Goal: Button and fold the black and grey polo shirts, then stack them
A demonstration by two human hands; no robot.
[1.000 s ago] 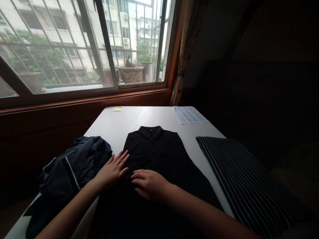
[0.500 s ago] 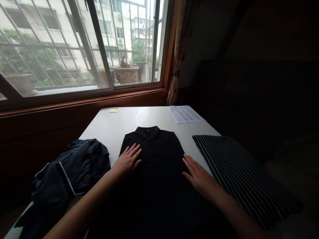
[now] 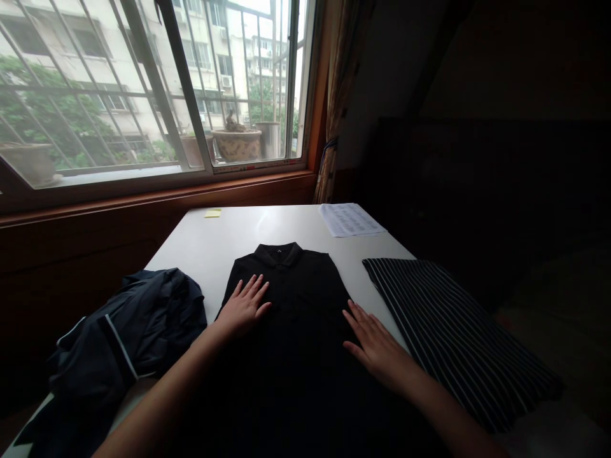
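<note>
A black collared shirt (image 3: 300,286) lies front up on the white table (image 3: 267,222), its collar pointing away from me and its sleeves out of sight. My left hand (image 3: 245,305) rests flat on the left part of the chest, fingers spread. At the shirt's right edge lies my right hand (image 3: 375,343), fingers stretched out and holding nothing. The lower end of the shirt fades into shadow toward me, so its hem cannot be made out.
Left of the shirt is a crumpled dark blue garment (image 3: 143,318) with light piping. A flat striped dark cloth (image 3: 453,331) lies on the right. Printed papers (image 3: 351,219) and a yellow sticky note (image 3: 212,213) are at the far edge, below a barred window (image 3: 143,95).
My right hand has gone from the shirt's middle to its right edge. My left hand has shifted from the left edge onto the chest. The view has turned slightly right.
</note>
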